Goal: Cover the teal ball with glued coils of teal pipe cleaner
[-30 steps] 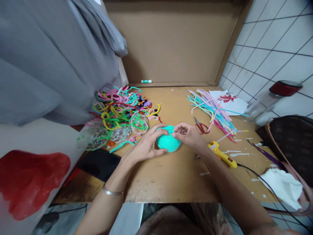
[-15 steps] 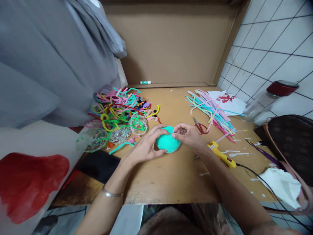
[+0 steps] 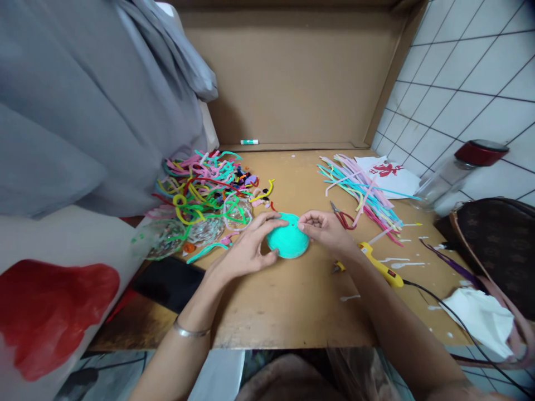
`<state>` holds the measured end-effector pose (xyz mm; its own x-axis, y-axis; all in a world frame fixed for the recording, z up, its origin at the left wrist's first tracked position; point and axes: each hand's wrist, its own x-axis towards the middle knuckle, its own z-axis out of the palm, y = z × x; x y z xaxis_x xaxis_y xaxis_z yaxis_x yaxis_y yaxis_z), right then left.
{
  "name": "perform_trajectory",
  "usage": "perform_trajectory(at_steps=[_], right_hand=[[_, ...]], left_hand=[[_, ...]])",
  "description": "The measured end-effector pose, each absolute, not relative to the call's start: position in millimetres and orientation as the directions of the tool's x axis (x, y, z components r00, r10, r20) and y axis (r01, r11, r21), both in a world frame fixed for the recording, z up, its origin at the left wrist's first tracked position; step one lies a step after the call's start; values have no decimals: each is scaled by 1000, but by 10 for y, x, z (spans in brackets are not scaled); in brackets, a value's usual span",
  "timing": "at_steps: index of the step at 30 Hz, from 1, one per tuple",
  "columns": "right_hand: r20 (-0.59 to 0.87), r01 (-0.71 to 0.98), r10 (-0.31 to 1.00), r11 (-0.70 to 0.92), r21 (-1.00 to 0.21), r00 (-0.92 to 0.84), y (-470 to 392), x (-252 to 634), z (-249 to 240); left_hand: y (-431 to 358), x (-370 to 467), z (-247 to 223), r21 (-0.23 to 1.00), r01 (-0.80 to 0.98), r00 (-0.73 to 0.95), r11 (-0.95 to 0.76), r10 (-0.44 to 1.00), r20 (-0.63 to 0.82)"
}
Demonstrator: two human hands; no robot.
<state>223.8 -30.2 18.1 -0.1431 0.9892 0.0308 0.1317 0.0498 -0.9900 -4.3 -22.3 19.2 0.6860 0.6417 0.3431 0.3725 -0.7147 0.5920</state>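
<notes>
A turquoise, fuzzy-looking round piece (image 3: 288, 239) is held just above the table in the middle of the head view. My left hand (image 3: 254, 245) curves around its left side, fingers along the top edge and thumb near the lower left. At its upper right edge, my right hand (image 3: 320, 229) has thumb and index finger pinched together; whatever may be between the tips is too small to make out. A small dark spot shows near the top of the piece. Red-handled scissors or snips (image 3: 343, 216) lie just beyond my right hand.
A tangle of coloured pipe cleaners (image 3: 200, 184) lies at left, straight ones (image 3: 363, 189) at right. A yellow glue gun (image 3: 382, 267) with a black cord lies by my right forearm. A dark phone-like slab (image 3: 169, 284), bottle (image 3: 447, 178), bag (image 3: 497, 245) and tissue (image 3: 480, 317) stand or lie around.
The right fingertips have shifted slightly right along the piece's edge. The left thumb has moved up and left from its lower rim. The small dark spot near the top now shows more clearly.
</notes>
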Motion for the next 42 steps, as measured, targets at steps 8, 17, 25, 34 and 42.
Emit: perform_trajectory(at_steps=[8, 17, 25, 34, 42], right_hand=[[10, 115, 992, 24, -993, -124, -322, 2194, 181], [-50, 92, 993, -40, -995, -111, -338, 2167, 212], [-70, 96, 993, -61, -994, -93, -335, 2156, 225], [92, 161, 995, 96, -982, -29, -358, 2131, 115], [93, 160, 995, 98, -982, -39, -363, 2134, 164]], left_hand=[[-217, -23, 119, 569, 393, 703, -722, 635, 320], [-170, 65, -71, 537, 385, 652, -751, 633, 417], [-182, 68, -40, 538, 368, 660, -758, 621, 423], [-185, 73, -35, 554, 366, 655, -748, 630, 417], [-204, 84, -2, 566, 353, 656, -745, 628, 418]])
